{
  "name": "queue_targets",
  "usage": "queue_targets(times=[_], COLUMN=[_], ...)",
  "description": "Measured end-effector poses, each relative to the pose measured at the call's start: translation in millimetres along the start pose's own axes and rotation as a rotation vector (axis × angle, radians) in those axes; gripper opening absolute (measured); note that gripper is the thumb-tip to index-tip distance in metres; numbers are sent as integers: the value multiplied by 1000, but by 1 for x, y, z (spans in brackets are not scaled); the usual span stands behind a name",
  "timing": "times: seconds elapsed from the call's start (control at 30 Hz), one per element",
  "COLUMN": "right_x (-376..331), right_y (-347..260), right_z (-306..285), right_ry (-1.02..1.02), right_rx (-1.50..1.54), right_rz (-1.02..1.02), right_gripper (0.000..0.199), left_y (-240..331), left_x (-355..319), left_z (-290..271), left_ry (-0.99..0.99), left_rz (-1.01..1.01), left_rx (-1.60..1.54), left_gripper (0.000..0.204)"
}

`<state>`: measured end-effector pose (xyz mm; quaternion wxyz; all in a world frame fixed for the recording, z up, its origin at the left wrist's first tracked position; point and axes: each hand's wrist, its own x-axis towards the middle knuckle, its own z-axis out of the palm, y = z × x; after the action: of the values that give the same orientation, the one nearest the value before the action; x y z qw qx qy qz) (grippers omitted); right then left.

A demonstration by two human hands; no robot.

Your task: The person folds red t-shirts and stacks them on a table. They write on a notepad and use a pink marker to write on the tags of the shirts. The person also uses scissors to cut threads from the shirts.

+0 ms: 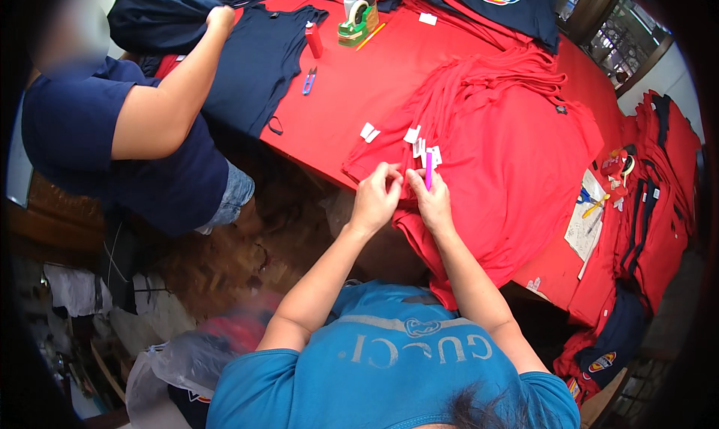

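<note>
A pile of red shirts [517,167] lies spread over the red-covered table in front of me, its near edge hanging off the side. White labels [416,140] stick out of the cloth just beyond my hands. My left hand [374,201] is closed in a pinch at the edge of the red cloth; its fingertips hide what is between them. Close beside it, my right hand [434,208] is closed around a slim purple tool [428,168], which points up past the thumb. Its working end cannot be made out.
On the left a co-worker [135,144] lifts dark cloth above a navy shirt [255,62]. Blue snips [308,81], a red bottle [313,41] and a tape dispenser [357,29] stand or lie farther back. Yellow-handled scissors [596,204] and stacked garments [663,197] are on the right.
</note>
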<state>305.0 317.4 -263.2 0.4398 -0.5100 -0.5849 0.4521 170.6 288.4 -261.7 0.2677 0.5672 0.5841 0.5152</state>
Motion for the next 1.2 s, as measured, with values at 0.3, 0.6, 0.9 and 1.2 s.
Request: queue_targets(times=[0.3, 0.6, 0.9, 1.2], right_x=[11, 13, 13, 4], right_y=[6, 29, 20, -2], right_z=[-1, -9, -10, -12], right_ry=[26, -5, -3, 86], right_rx=[-186, 76, 105, 364], right_rz=[-9, 71, 77, 120], right_gripper=[28, 24, 26, 17], left_y=[-36, -48, -2, -58], left_x=[15, 31, -2, 38], left_z=[-14, -39, -5, -34], left_ry=[-67, 146, -13, 108], left_rz=[-167, -57, -96, -43], left_rx=[-394, 652, -290, 322], left_gripper=[30, 21, 15, 19])
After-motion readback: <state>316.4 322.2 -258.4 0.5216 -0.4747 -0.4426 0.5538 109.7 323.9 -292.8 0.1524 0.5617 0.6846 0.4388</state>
